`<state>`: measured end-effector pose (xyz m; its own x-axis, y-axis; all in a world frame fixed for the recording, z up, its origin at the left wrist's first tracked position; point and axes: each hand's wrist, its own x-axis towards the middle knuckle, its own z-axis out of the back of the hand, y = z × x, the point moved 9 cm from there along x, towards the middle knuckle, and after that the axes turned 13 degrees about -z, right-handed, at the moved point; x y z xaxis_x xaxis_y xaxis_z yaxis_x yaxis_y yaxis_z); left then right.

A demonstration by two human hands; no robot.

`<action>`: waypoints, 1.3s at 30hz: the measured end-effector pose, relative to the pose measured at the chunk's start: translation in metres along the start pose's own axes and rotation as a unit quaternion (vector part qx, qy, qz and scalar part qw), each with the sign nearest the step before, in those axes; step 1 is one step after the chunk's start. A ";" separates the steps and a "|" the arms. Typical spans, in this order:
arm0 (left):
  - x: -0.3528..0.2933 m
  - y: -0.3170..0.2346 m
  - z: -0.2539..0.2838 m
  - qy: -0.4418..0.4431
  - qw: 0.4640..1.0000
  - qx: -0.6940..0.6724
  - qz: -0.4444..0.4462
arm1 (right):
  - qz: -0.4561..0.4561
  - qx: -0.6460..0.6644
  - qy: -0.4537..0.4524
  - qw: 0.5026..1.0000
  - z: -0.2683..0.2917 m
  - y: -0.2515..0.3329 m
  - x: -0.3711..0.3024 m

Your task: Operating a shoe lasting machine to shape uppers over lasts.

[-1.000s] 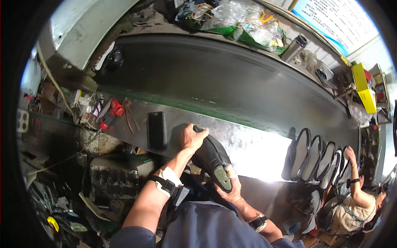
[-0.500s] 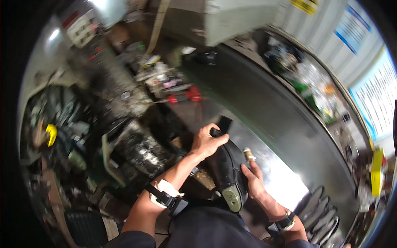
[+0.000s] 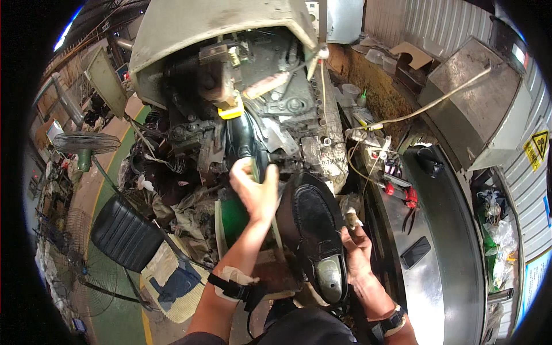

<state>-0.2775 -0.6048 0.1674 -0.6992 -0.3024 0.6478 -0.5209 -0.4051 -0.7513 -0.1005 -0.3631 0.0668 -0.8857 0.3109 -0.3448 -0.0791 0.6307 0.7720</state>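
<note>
A black loafer (image 3: pixel 313 215) on a pale green shoe last (image 3: pixel 329 279) stands toe-up in front of me. Its toe points toward the machine. My right hand (image 3: pixel 361 261) lies against its right side and pinches a small stubby brush-like tool (image 3: pixel 351 218) with a pale tip. My left hand (image 3: pixel 253 192) reaches ahead, its thumb and fingers around the near end of another dark, glossy shoe (image 3: pixel 240 135). That shoe sits in the machine, under a yellow clamp piece (image 3: pixel 231 109); my fingers partly hide its near end.
The greasy machine (image 3: pixel 293 106) has a large pale hood (image 3: pixel 218 29). At right runs a metal-edged conveyor belt (image 3: pixel 454 241), with a dark phone-like slab (image 3: pixel 415 252) and red-handled pliers (image 3: pixel 409 198) beside it. A black chair (image 3: pixel 126 233) and a fan (image 3: pixel 86 142) stand left.
My left hand has left the toe of the loafer and now grips the shoe in the machine. The view has swung left to the machine. My right hand remains beside the loafer.
</note>
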 end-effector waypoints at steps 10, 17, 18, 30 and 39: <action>0.016 0.200 0.035 0.090 0.940 -0.278 0.178 | -0.001 -0.001 0.035 0.999 -0.128 -0.031 0.026; -0.028 0.164 0.103 0.269 0.926 -0.199 0.174 | -0.090 0.079 0.082 0.989 -0.180 -0.055 0.061; -0.026 0.153 0.096 0.194 0.871 -0.371 0.258 | -0.098 0.074 0.070 0.990 -0.184 -0.063 0.073; 0.004 0.141 0.033 -0.010 0.732 -0.425 0.532 | -0.058 -0.002 -0.022 0.998 -0.198 -0.097 0.169; 0.003 0.150 0.023 -0.009 0.708 -0.444 0.549 | -0.137 0.021 0.023 0.990 -0.210 -0.103 0.174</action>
<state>-0.3460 -0.6861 0.0597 -0.9192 -0.0299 -0.3926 0.2229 0.7825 -0.5814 -0.3425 -0.5232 0.0390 -0.8543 0.0918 -0.5116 -0.3001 0.7166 0.6297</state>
